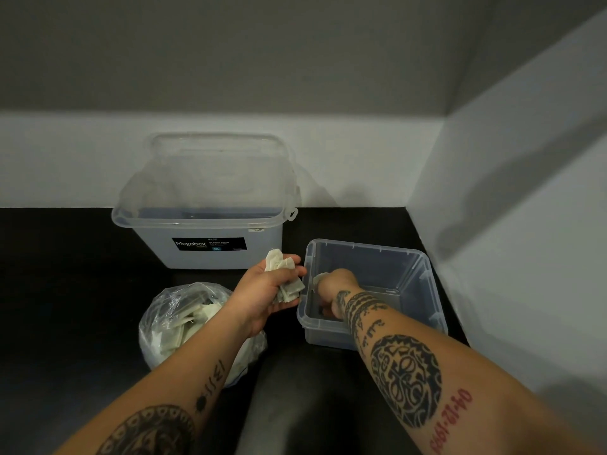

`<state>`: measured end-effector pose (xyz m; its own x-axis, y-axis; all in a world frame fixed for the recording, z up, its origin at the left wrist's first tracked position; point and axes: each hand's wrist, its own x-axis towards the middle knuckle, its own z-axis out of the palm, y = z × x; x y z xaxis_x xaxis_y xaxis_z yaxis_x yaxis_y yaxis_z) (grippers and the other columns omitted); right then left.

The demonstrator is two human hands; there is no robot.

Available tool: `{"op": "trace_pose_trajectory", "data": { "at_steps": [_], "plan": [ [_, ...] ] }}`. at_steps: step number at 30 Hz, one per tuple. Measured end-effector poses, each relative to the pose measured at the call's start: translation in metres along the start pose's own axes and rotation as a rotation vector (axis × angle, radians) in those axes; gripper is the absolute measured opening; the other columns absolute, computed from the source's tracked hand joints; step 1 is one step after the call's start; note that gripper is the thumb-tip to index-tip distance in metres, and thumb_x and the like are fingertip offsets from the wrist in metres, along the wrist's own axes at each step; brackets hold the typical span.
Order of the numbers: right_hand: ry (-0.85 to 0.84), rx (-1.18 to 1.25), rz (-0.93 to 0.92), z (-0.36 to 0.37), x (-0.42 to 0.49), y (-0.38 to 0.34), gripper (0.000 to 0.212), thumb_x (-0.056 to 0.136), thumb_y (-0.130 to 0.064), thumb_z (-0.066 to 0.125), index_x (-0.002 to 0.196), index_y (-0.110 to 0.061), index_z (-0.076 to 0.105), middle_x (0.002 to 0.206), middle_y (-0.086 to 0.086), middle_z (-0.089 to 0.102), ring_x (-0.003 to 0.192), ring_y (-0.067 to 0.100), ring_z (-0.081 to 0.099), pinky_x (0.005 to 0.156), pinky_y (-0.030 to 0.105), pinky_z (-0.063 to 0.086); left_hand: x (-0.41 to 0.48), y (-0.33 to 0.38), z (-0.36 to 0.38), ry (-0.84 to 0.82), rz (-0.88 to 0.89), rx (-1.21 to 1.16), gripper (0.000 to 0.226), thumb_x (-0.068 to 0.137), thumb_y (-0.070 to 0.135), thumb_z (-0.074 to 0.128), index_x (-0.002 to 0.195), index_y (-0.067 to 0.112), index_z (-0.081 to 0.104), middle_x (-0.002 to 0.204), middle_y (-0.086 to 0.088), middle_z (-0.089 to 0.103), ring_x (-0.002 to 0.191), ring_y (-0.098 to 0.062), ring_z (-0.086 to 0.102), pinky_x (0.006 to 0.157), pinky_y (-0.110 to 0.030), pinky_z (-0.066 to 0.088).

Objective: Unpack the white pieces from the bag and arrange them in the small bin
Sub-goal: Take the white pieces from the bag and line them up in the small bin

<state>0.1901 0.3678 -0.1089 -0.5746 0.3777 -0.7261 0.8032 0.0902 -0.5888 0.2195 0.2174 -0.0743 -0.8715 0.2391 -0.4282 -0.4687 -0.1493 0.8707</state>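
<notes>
Left hand [266, 290] clutches a bunch of white pieces [283, 267] just beside the small bin [423, 290]; right hand [335, 287], fingers curled, holds one white piece [320, 277] inside its left side; more fill the plastic bag [164, 310] on the black counter [65, 274], near the Megabox tub [210, 254].

The clear bag [164, 310] sits open, flat white pieces [197, 318] heaped inside. Right of it stands the small bin [427, 274] (lidless); the left hand [266, 290] grips a bunch [285, 274] at its rim, the right hand [335, 289] a single piece [320, 277] inside it
</notes>
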Motion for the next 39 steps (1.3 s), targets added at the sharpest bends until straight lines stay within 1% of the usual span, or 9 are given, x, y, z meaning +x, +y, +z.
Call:
{"op": "trace_pose_trajectory", "data": {
  "at_steps": [6, 11, 15, 22, 26, 30, 33, 36, 39],
  "plan": [
    [-0.078, 0.125, 0.026, -0.012, -0.004, 0.002, 0.013, 0.096, -0.010, 0.061, 0.109, -0.008, 0.060, 0.104, 0.014, 0.065, 0.089, 0.025, 0.065, 0.081, 0.043, 0.061, -0.001, 0.000, -0.001, 0.002, -0.007, 0.010, 0.028, 0.094, 0.010, 0.067, 0.120, 0.019, 0.069, 0.115, -0.008, 0.076, 0.110, -0.027, 0.069, 0.080, -0.041, 0.060],
    [-0.172, 0.165, 0.028, -0.015, -0.012, -0.001, 0.013, 0.098, -0.001, 0.053, 0.108, -0.005, 0.061, 0.097, 0.013, 0.068, 0.077, 0.026, 0.067, 0.056, 0.039, 0.055, 0.000, -0.001, -0.002, 0.003, -0.006, 0.023, 0.027, 0.095, 0.010, 0.066, 0.119, 0.020, 0.070, 0.112, -0.006, 0.077, 0.112, -0.028, 0.070, 0.084, -0.043, 0.059],
    [-0.194, 0.177, 0.018, -0.014, -0.013, -0.001, 0.020, 0.100, -0.006, 0.054, 0.118, -0.007, 0.063, 0.093, 0.012, 0.067, 0.076, 0.024, 0.067, 0.058, 0.039, 0.054, -0.002, -0.001, -0.004, 0.001, -0.002, 0.029, 0.027, 0.096, 0.010, 0.065, 0.121, 0.020, 0.069, 0.109, -0.004, 0.078, 0.109, -0.026, 0.070, 0.079, -0.040, 0.059],
    [-0.244, 0.226, 0.034, -0.016, -0.012, -0.002, 0.018, 0.103, -0.016, 0.052, 0.115, -0.009, 0.063, 0.096, 0.014, 0.070, 0.080, 0.028, 0.070, 0.073, 0.042, 0.059, -0.003, 0.002, -0.007, -0.009, -0.006, 0.018, 0.028, 0.096, 0.009, 0.064, 0.122, 0.019, 0.068, 0.109, -0.004, 0.078, 0.106, -0.024, 0.071, 0.077, -0.039, 0.059],
    [-0.230, 0.178, 0.045, -0.022, -0.008, 0.000, 0.015, 0.101, -0.013, 0.053, 0.114, -0.009, 0.058, 0.112, 0.015, 0.066, 0.095, 0.031, 0.068, 0.080, 0.047, 0.060, 0.000, 0.002, -0.008, -0.021, -0.007, -0.033, 0.033, 0.092, 0.009, 0.069, 0.124, 0.019, 0.066, 0.114, -0.007, 0.077, 0.106, -0.025, 0.071, 0.073, -0.036, 0.059],
    [-0.226, 0.174, 0.049, -0.039, -0.011, -0.003, 0.023, 0.102, -0.011, 0.046, 0.122, -0.008, 0.056, 0.110, 0.013, 0.070, 0.097, 0.032, 0.067, 0.070, 0.047, 0.055, 0.001, 0.010, -0.003, -0.078, 0.000, -0.112, 0.043, 0.082, 0.011, 0.071, 0.124, 0.016, 0.064, 0.111, -0.009, 0.076, 0.100, -0.026, 0.070, 0.075, -0.038, 0.059],
    [-0.218, 0.106, -0.013, -0.053, -0.018, -0.007, 0.027, 0.104, -0.014, 0.041, 0.125, -0.010, 0.058, 0.105, 0.010, 0.074, 0.099, 0.028, 0.068, 0.073, 0.041, 0.055, 0.004, 0.016, 0.003, -0.107, -0.015, -0.138, 0.033, 0.095, 0.004, 0.055, 0.125, 0.014, 0.062, 0.114, -0.011, 0.072, 0.101, -0.028, 0.068, 0.076, -0.038, 0.058],
    [-0.265, 0.091, -0.130, -0.065, -0.035, -0.011, 0.025, 0.104, -0.018, 0.046, 0.121, -0.011, 0.062, 0.107, 0.006, 0.073, 0.098, 0.023, 0.067, 0.074, 0.034, 0.052, 0.007, 0.020, 0.009, -0.097, -0.027, -0.108, 0.036, 0.094, 0.001, 0.058, 0.128, 0.014, 0.061, 0.120, -0.017, 0.069, 0.104, -0.032, 0.069, 0.072, -0.037, 0.059],
    [-0.284, 0.107, -0.300, -0.073, -0.046, -0.010, 0.024, 0.103, -0.024, 0.054, 0.120, -0.013, 0.066, 0.105, 0.009, 0.071, 0.089, 0.019, 0.065, 0.065, 0.028, 0.049, 0.011, 0.021, 0.016, -0.094, 0.015, -0.035, 0.032, 0.093, 0.000, 0.065, 0.121, 0.016, 0.064, 0.110, -0.013, 0.074, 0.099, -0.029, 0.071, 0.072, -0.036, 0.059]
  ]
}}
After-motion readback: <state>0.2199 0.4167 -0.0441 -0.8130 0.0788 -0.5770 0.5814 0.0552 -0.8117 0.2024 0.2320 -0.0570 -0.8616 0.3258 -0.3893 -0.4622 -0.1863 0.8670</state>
